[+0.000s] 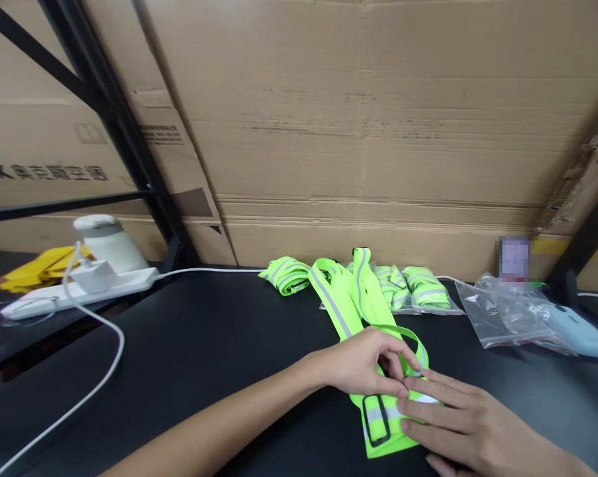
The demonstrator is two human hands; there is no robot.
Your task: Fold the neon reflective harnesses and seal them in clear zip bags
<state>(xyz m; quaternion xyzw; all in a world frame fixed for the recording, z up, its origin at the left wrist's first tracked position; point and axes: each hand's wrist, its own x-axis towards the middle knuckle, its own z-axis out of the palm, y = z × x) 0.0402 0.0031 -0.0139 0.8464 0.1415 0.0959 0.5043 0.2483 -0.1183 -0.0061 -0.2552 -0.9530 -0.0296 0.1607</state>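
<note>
A neon green reflective vest [351, 301] with grey stripes lies stretched across the black table [204, 358], running from the back toward me. My left hand [363, 361] pinches a loop of its strap near the folded lower end. My right hand [457, 424] lies flat on that folded end, fingers pressing the fabric beside a black buckle [377, 419]. The fingertips of both hands meet on the vest.
Folded green vests [286, 273] and bagged ones [418, 288] lie at the table's back. Clear plastic bags [507, 311] and a pale device [579, 331] sit at right. A white power strip [80, 288] with a cable [95, 377] is at left. Cardboard boxes [378, 132] form the wall behind.
</note>
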